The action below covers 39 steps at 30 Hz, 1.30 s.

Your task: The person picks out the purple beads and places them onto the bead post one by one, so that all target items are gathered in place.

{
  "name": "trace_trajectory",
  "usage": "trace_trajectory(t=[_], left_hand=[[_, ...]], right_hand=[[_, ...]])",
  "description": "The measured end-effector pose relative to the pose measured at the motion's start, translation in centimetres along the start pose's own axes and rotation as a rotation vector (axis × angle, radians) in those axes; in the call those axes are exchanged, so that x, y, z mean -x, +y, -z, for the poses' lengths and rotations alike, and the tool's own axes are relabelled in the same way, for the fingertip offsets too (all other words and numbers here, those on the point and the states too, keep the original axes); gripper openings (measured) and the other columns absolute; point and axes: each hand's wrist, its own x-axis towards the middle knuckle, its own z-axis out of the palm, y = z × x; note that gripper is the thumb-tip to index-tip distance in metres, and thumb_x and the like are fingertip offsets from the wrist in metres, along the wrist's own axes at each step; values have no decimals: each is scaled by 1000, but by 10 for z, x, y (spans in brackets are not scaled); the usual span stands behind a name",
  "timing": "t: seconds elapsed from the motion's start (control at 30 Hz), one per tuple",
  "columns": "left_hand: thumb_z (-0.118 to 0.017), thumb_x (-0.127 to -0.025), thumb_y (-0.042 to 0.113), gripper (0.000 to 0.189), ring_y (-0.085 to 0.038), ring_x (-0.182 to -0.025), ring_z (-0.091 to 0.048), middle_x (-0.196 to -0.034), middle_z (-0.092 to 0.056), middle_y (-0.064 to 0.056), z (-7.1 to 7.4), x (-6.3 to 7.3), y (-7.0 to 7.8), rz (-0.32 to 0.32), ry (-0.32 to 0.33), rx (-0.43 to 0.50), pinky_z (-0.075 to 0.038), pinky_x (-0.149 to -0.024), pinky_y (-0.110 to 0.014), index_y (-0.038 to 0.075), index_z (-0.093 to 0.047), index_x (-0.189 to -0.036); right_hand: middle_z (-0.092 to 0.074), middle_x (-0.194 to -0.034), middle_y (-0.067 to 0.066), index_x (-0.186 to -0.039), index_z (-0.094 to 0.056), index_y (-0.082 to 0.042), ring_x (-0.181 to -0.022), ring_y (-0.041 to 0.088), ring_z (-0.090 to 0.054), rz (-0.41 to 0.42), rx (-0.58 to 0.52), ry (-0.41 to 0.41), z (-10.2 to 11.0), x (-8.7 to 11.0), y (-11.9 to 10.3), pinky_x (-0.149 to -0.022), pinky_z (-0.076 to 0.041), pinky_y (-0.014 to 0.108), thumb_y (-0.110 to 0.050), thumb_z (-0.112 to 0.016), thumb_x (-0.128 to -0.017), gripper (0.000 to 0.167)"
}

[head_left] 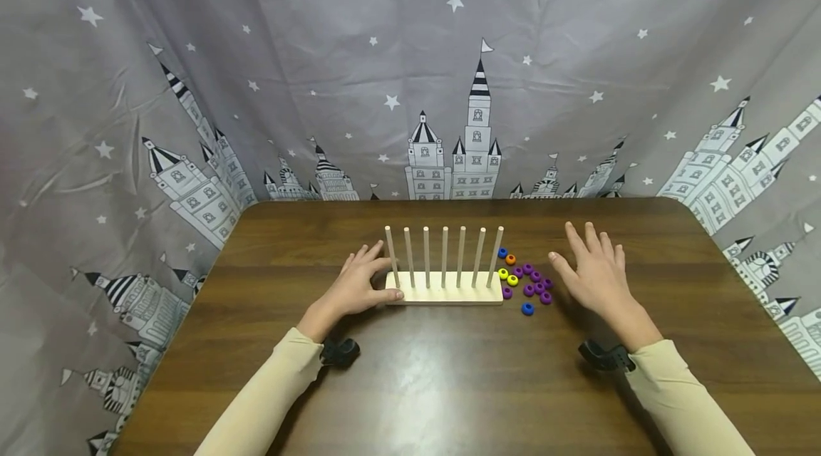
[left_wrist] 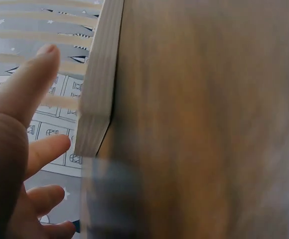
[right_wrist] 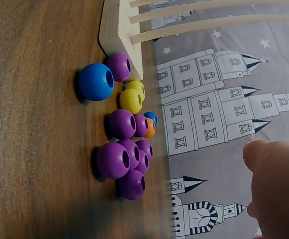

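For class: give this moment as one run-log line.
left hand: at left end of wooden peg stand | right hand: spread, right of beads | seven pegs: bare | beads: loose on table

We list: peg rack [head_left: 444, 295], smooth matt wood; beads [head_left: 529, 290], smooth with a soft sheen; tabletop [head_left: 410, 363], glossy wood grain; curtain [head_left: 359, 28], creased cloth.
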Motion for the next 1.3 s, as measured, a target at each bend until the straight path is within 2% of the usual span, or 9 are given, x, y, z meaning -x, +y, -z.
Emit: trace_trajectory(t=[0.27, 0.43, 0.7, 0.9, 1.3], left_hand=[[-84, -80, 43, 64, -56, -152, -21, -164, -33, -25, -9, 0, 1, -17, 17, 54, -14, -122, -75, 15, -66, -135], [-88, -74, 40, 66, -56, -152, -21, -162, -35, -26, -14, 0, -1, -30, 45, 106, -12, -121, -76, 13, -67, -131], [-89, -71, 44, 74, -48, -156, -16, -163, -36, -23, -24, -2, -1, -12, 45, 120, -7, -126, -68, 16, -66, -135], [-90, -68, 47, 77, -47, -157, -17, -165, -34, -19, -26, -7, -3, -27, 62, 89, -9, -126, -68, 15, -67, -134], [-88, -66, 56, 80, -44, -157, -19, -165, -35, -19, -29, -10, 1, -4, 37, -23, -13, -127, -66, 17, -67, -133]], right_hand=[[-19, -162, 39, -159, -28, -4, -146, 63, -19, 1, -8, -12, -2, -1, 2, -117, -10, 80, -53, -40, -105, 74], [-19, -162, 39, -158, -30, -2, -144, 66, -21, 4, -22, -34, -3, -3, 3, -116, -17, 79, -51, -39, -106, 73], [-18, -162, 40, -159, -29, -2, -144, 66, -21, -4, -45, -63, -6, -4, 3, -114, -23, 79, -51, -38, -106, 72], [-18, -162, 39, -159, -29, -2, -144, 66, -21, -10, -64, -74, -7, -6, 2, -113, -25, 80, -51, -37, -107, 72], [-22, -162, 38, -158, -32, -3, -144, 65, -25, -11, -103, -61, -13, -8, 1, -111, -27, 80, -50, -35, -107, 69]])
